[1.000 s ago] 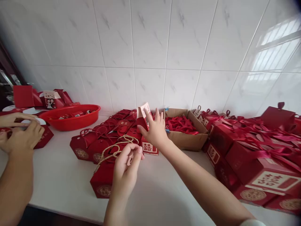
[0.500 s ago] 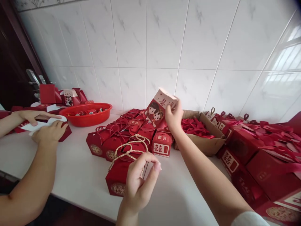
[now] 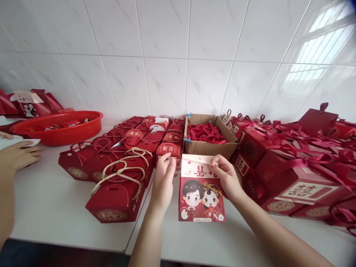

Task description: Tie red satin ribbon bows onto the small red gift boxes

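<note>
My right hand (image 3: 227, 177) pinches the top right corner of a red-and-cream gift box (image 3: 201, 200) printed with a cartoon couple. The box is upright just above or on the table; I cannot tell whether it touches. Left of it is my left hand (image 3: 163, 181), fingers loosely bent and pointing up, thumb a little apart, holding nothing. A gap separates that hand from the box. Close by on the left sits a red gift box with gold rope handles (image 3: 116, 200). Behind my left hand stand rows of small red boxes (image 3: 167, 149).
An open cardboard box (image 3: 213, 148) holds red ribbons (image 3: 205, 132). Stacked ribbon-tied red boxes (image 3: 294, 174) fill the right side. At left are a red plastic basin (image 3: 83, 129) with small packets and another person's hand (image 3: 20, 154) on white paper. A tiled wall (image 3: 167, 33) rises behind.
My right hand has brought the couple-printed box down and toward me, from above the small boxes to the table front. My left hand is now beside it. The view has swung right.
</note>
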Motion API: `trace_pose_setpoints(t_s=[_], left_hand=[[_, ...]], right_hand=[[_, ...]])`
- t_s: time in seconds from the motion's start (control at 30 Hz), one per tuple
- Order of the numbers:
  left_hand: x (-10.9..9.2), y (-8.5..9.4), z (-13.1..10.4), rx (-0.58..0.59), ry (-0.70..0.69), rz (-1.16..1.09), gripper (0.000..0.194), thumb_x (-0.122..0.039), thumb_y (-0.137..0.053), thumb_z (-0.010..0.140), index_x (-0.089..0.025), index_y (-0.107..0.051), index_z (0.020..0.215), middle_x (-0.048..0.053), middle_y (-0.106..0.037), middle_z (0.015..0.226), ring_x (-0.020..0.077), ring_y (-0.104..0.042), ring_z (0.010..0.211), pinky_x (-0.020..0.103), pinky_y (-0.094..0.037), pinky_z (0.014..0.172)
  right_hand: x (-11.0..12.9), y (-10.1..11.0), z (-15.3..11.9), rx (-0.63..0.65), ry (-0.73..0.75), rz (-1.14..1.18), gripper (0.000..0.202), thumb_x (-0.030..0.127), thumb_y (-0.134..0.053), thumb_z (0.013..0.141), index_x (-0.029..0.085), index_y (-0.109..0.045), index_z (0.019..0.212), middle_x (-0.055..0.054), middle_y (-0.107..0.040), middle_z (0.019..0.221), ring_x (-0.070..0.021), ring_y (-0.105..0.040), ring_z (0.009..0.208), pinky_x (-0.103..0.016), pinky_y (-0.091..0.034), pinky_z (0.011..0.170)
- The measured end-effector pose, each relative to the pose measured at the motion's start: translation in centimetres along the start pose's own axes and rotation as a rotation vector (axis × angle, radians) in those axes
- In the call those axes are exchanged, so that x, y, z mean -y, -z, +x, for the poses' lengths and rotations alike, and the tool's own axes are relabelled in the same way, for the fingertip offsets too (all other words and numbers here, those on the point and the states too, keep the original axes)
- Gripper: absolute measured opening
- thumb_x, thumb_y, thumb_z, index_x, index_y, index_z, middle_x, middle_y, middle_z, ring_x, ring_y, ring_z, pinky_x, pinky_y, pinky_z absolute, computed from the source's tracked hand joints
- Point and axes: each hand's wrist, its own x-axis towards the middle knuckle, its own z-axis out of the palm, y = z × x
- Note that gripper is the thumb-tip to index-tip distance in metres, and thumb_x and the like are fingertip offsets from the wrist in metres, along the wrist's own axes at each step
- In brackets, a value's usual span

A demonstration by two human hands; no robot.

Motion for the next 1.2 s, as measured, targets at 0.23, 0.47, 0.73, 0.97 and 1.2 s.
trace_pose_setpoints(t_s=[0.23,0.47,0.73,0.97,1.2], left_hand=[[0.2,-2.1,-1.1,0.080,-0.076,0.144,0.028,-0.043,-0.064,0.079,-0.020,-0.057,0.093,0.002,-0.065,0.085,0.0183,-0.062,0.080,0.025,-0.046,0.070],[0.1,-1.7,-1.2,0.165,-0.079,0.132,0.024,-0.037,-0.066,0.078,-0.020,-0.049,0.077,-0.007,-0.049,0.058,0.0096,-0.044,0.052,0.019,-0.035,0.051],[0.5,-1.8,-1.1,-0.007,-0.200,0.205,0.022,-0.038,-0.063,0.080,-0.020,-0.051,0.074,0.000,-0.062,0.068,0.0155,-0.057,0.064,0.024,-0.043,0.060],[0.5,-1.7,-1.6,0.267,-0.052,0.114,0.025,-0.038,-0.067,0.077,-0.020,-0.052,0.071,0.001,-0.066,0.067,0.0156,-0.060,0.059,0.024,-0.043,0.054],[0.1,-2.7,-2.1,0.322,-0.231,0.250,0.016,-0.035,-0.061,0.083,-0.020,-0.060,0.078,0.013,-0.054,0.136,0.0277,-0.055,0.119,0.036,-0.045,0.092]], right_hand=[[-0.8,0.1,-2.6,-0.002,0.138,-0.121,0.014,0.021,-0.056,0.082,0.021,-0.051,0.069,0.004,-0.047,0.062,-0.0122,-0.040,0.057,-0.024,-0.034,0.056],[0.1,0.9,-0.9,-0.044,0.239,-0.060,0.021,0.013,-0.043,0.076,0.020,-0.055,0.059,-0.005,-0.066,0.101,-0.0226,-0.059,0.101,-0.035,-0.043,0.087],[4.1,2.5,6.5,0.073,0.218,-0.901,0.030,0.011,-0.043,0.077,0.018,-0.070,0.089,-0.006,-0.071,0.094,-0.0192,-0.065,0.088,-0.031,-0.049,0.082],[3.6,2.9,8.4,0.139,0.184,-1.151,0.026,0.021,-0.049,0.081,0.018,-0.074,0.086,-0.011,-0.070,0.097,-0.0265,-0.062,0.093,-0.038,-0.046,0.085],[6.1,3.9,6.6,0.387,0.049,-1.248,0.029,0.012,-0.052,0.069,0.024,-0.077,0.075,-0.005,-0.075,0.084,-0.0242,-0.067,0.076,-0.033,-0.049,0.067]])
